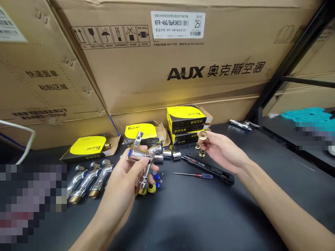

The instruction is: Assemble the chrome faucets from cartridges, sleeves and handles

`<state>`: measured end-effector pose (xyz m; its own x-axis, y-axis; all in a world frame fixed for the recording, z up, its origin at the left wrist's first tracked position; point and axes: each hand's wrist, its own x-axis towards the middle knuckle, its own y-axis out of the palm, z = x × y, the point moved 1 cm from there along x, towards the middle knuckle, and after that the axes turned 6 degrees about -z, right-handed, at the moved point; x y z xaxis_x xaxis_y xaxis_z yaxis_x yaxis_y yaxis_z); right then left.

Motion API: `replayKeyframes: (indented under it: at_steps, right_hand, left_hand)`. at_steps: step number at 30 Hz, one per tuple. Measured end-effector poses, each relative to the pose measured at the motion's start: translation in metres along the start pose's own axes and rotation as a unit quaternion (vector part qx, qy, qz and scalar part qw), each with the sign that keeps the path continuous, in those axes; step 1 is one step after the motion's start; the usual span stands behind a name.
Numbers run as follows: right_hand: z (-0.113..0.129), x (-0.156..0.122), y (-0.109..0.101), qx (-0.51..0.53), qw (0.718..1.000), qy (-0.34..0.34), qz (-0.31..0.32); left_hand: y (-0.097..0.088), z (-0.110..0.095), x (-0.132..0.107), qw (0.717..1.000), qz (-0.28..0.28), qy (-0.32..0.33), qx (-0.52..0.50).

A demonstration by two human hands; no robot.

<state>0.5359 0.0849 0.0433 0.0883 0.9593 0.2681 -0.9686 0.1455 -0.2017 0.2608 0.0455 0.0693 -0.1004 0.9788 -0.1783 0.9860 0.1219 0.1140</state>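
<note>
My left hand (128,170) is closed around a chrome faucet (145,170) with a lever handle on top and a brass threaded end pointing down. Between the fingertips of my right hand (222,150) is a brass flanged fitting (202,136), its round opening facing up. Two similar brass pieces (201,152) and dark rubber rings (190,154) lie on the table just left of that hand. Short chrome sleeves (176,154) rest behind the faucet. Small blue caps (157,177) and yellow plastic parts (151,188) are partly hidden by my left hand.
A black utility knife (209,169) and a small screwdriver (193,175) lie mid-table. Several chrome faucet bodies (86,183) line the left side. Yellow-and-black boxes (187,120) stand along the back, before a large cardboard box (183,94). Another faucet (242,125) lies far right by a black frame post (277,73).
</note>
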Motion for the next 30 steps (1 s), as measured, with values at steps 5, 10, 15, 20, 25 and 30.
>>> replayKeyframes:
  at_steps: [5,10,15,20,25,30]
  right_hand:
    - [-0.015,0.001,0.002,-0.308,0.936,-0.168,-0.028]
    - [-0.024,0.002,0.01,-0.399,0.886,-0.233,0.033]
    - [-0.024,0.001,0.012,-0.433,0.869,-0.235,0.039]
    - [-0.026,0.002,0.012,-0.449,0.863,-0.229,0.041]
    - [-0.028,0.003,0.012,-0.458,0.858,-0.227,0.043]
    - [-0.022,0.002,0.009,-0.454,0.86,-0.229,0.047]
  left_hand:
    - [0.0,0.0,0.0,1.0,-0.001,0.005,0.005]
    - [-0.001,-0.001,-0.001,1.0,-0.003,0.004,0.015]
    - [-0.002,0.0,-0.001,1.0,-0.007,0.006,0.021]
    - [-0.001,0.001,0.0,1.0,-0.003,0.005,0.024]
    - [-0.002,0.003,0.002,0.999,-0.002,0.0,0.034]
    - [-0.003,0.004,0.002,0.999,-0.003,-0.004,0.033]
